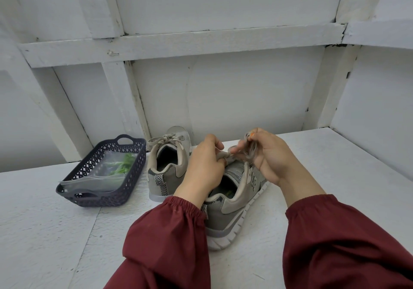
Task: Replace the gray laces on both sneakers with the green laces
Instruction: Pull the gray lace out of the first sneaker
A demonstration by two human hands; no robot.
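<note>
On the left, a dark basket (67,190) holds a clear bag (105,178) with the green laces (124,165) inside, well away from both hands. Next to it stands the far sneaker (169,173), its gray bow not yet untied. The left hand (203,170) pinches the gray lace (223,154) right above the near sneaker (232,212), which points away from the person, heel close. The lace runs sideways, from the left hand across to the right hand (268,159), which grips a loose bunch of it. I think it is nearly out of the holes, but the hands hide them. The lace looks flat, soft and floppy.
</note>
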